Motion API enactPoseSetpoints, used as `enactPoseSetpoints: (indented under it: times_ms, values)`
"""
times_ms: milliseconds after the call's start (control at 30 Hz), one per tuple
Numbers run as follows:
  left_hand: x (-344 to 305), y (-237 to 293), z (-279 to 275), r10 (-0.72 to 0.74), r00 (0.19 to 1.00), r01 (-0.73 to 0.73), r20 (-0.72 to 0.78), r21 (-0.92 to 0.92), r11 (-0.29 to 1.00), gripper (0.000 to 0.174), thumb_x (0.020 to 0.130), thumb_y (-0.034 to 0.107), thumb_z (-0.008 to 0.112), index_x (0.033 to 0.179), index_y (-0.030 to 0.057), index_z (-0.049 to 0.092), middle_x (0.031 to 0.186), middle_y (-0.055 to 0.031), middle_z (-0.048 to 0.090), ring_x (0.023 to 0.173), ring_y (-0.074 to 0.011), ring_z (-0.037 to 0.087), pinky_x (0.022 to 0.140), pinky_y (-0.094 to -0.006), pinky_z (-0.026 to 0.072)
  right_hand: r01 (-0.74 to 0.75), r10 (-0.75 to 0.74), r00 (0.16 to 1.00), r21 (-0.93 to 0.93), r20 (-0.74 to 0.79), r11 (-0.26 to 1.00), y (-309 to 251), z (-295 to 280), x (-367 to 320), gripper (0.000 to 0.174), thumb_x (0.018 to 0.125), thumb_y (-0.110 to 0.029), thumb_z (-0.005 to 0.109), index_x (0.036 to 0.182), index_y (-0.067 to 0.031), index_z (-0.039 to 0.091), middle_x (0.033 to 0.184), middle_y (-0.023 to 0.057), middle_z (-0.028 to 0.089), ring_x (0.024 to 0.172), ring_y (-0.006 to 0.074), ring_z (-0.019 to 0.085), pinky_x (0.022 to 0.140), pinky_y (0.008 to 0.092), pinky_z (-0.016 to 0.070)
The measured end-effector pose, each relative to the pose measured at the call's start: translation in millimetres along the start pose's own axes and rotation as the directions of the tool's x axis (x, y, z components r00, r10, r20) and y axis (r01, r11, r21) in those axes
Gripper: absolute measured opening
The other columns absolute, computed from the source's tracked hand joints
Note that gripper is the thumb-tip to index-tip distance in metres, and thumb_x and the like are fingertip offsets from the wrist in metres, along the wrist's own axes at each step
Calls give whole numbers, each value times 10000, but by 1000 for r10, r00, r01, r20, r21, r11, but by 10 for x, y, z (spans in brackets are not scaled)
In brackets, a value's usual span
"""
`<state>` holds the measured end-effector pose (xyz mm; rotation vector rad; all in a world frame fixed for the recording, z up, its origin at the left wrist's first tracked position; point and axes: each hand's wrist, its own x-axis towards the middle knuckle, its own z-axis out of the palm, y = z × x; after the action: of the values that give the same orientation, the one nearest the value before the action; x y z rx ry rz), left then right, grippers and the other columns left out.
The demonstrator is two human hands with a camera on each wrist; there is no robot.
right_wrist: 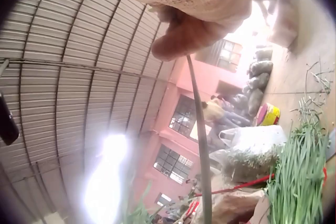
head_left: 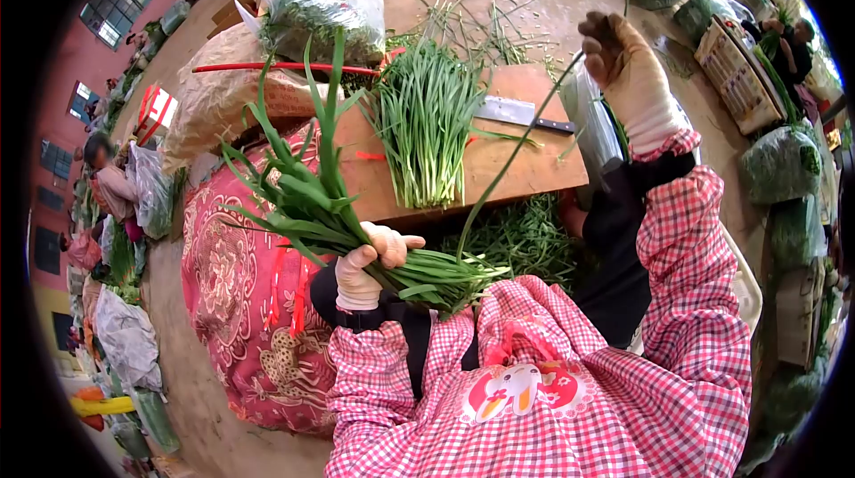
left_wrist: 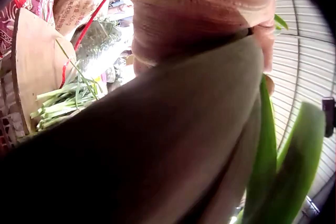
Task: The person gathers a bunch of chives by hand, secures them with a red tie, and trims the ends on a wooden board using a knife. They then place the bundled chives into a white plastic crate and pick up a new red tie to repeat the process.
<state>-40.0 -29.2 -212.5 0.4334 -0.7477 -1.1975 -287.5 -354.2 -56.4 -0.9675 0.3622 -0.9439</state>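
Observation:
In the head view my left hand [head_left: 381,257] grips a bunch of Chinese chives [head_left: 312,198], broad leaves up to the left, pale stem ends to the right over my lap. My right hand [head_left: 631,68], in a pale glove with bare fingertips, is raised at the upper right and pinches one long green stalk [head_left: 512,162]. That stalk slants down to the stem ends of the bunch. The right wrist view shows the stalk [right_wrist: 200,124] hanging from the fingers. A thick heap of chives [head_left: 427,117] lies on a wooden board [head_left: 525,177] ahead, beside a cleaver [head_left: 512,111].
Loose greens [head_left: 521,233] lie below the board's near edge. A red patterned cloth [head_left: 232,300] covers something on the left. Behind stand a tan sack [head_left: 223,95] and a plastic bag of greens [head_left: 334,11]. Red ribbons [head_left: 276,300] hang by my left arm.

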Motion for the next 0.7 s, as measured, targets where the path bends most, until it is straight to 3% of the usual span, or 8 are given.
enactPoseSetpoints:
  times_ms: [133,233,333,500,567,600,633,700]
  values:
    - [-11,52,104,134,989,-138,-58,-92,986,271,874,241,650,715,87,495,592,-36,461,570,-188,453,906,-508,479,-81,72,996,-190,-51,979,97,46,-50,539,1006,-309,515,1435,-30,345,1407,166,482,1141,289,605,771,312,617]
    - [-26,122,130,187,973,-193,-134,-30,981,341,904,293,654,711,146,414,624,35,348,586,-112,359,908,-391,433,-220,255,967,-548,-12,807,192,101,-314,549,937,-287,637,1408,-68,459,1358,165,542,1014,299,668,716,341,618]
    - [-85,140,35,208,952,-229,-226,-66,971,331,904,292,657,717,153,423,649,52,314,609,-104,343,929,-394,422,-272,397,918,-717,8,642,331,137,-645,355,946,-231,580,1269,-88,614,1049,108,702,790,167,690,635,277,589]
    - [-183,135,-80,242,890,-325,-387,-166,931,248,898,257,657,760,145,483,696,49,331,685,-125,375,1012,-447,410,-450,760,639,-744,118,494,637,237,-1342,251,952,-207,558,1097,-58,697,807,32,701,706,100,656,633,242,541]
    - [-214,137,-148,243,897,-334,-370,-207,919,235,899,237,652,791,143,465,724,41,350,725,-132,400,1084,-499,365,-354,733,662,-797,155,489,885,135,-1525,237,940,-193,572,1097,-71,701,804,19,696,715,88,648,651,258,535]
    - [-219,132,-138,246,889,-343,-386,-206,916,234,900,232,650,796,143,460,733,40,358,735,-135,411,1095,-509,353,-294,711,691,-846,132,444,987,97,-1575,237,921,-175,586,1116,-104,700,780,59,694,706,132,658,664,297,535]
    - [-225,132,-130,249,881,-352,-402,-204,913,233,900,227,648,800,144,454,741,38,366,745,-137,422,1106,-519,341,76,490,819,-903,298,422,1128,27,-1615,238,913,-209,592,1111,-127,697,779,131,687,715,235,681,684,355,541]
    - [-238,141,-137,243,886,-349,-394,-223,910,184,890,210,652,819,133,500,743,37,363,753,-148,429,1122,-563,312,166,493,837,-969,238,186,1182,5,-1660,275,899,-296,605,1114,-144,687,805,182,676,761,329,680,714,403,541]
